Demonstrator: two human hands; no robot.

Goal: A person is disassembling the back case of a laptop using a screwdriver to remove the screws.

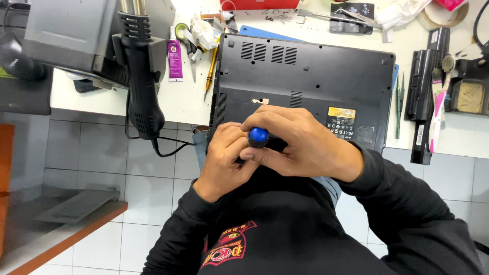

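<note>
At the desk's (pixel 117 99) left edge a grey box-shaped station (pixel 66 35) overhangs the front, and a black hot-air handpiece (pixel 142 81) hangs nose-down from its holder, its cable looping below the desk edge. Just right of it, near the back, lie a purple tube (pixel 174 60), a roll of tape (pixel 181 31) and a brass-coloured pen-like tool (pixel 211 74) pointing toward the front edge.

In the middle a black laptop (pixel 305 76) lies upside down, its base with vent slots facing up and its near edge at the desk's front edge. Both hands meet over that near edge. The left hand (pixel 224 155) curls its fingers around the shaft of a screwdriver, its grip narrow and closed on the tool. The right hand (pixel 300 142) wraps over from the right, fingers closed on the handle below the blue cap (pixel 258 136), which faces the camera. So the screwdriver's long axis runs nearly straight away from the camera, down into the laptop base beneath the hands; the tip is hidden. Both hands are equally near, touching the tool.

Toward the right edge lie a pair of dark tweezers (pixel 399 104), a long black battery pack (pixel 425 97) and a pink-handled brush (pixel 439 109).
</note>
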